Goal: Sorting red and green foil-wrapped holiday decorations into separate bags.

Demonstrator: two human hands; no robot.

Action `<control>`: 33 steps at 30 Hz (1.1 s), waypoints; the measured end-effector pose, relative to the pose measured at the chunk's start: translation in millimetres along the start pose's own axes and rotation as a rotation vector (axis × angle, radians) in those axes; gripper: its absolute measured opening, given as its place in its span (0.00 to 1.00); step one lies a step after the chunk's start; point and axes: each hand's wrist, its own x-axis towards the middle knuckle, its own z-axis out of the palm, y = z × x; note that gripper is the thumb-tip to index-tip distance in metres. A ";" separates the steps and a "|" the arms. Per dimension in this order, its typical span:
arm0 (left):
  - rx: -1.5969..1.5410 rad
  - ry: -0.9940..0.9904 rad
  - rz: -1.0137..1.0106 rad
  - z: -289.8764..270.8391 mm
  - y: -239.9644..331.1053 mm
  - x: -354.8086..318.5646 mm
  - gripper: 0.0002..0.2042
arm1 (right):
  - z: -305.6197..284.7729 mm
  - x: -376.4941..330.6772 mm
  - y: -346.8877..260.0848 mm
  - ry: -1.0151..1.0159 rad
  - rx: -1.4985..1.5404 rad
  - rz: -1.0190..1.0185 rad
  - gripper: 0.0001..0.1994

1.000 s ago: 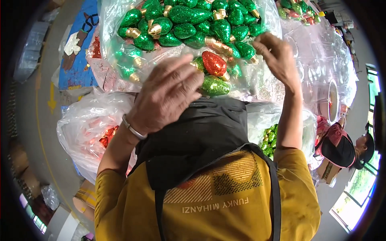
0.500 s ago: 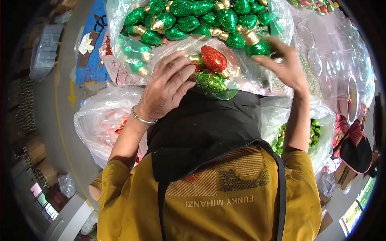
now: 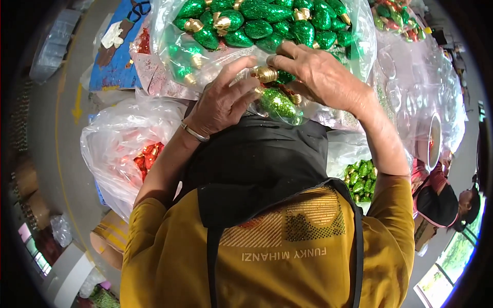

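"Looking at the right hand (image 3: pixel 328 77), what is it holding?"

"Its fingers curl around a dark green bulb (image 3: pixel 284 77), gold base (image 3: pixel 265 74) toward the left hand (image 3: pixel 222 100)."

"And the left fingers?"

"Bent, slightly apart, beside a light green bulb (image 3: pixel 278 104) (whether they pinch its clear plastic (image 3: pixel 294 121), I cannot tell)."

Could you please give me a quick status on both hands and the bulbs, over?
Left hand at the small clear bag, grip unclear. Right hand holding dark green bulb, close to light green bulb. Right hand partly blocks the view.
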 end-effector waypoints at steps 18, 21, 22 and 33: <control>-0.075 -0.039 0.091 -2.1 0.2 8.6 0.12 | 39.2 7.2 -20.5 0.321 0.328 0.519 0.14; -0.090 -0.069 0.066 -5.2 1.9 8.1 0.12 | 23.0 20.3 -17.8 0.004 -0.052 0.533 0.13; -0.083 -0.084 0.050 -7.2 2.2 8.2 0.11 | 20.1 22.4 -17.4 -0.162 -0.242 0.529 0.13; 0.014 -0.117 0.186 -6.1 -2.8 19.4 0.09 | 49.0 9.7 -2.7 -0.006 0.040 0.171 0.12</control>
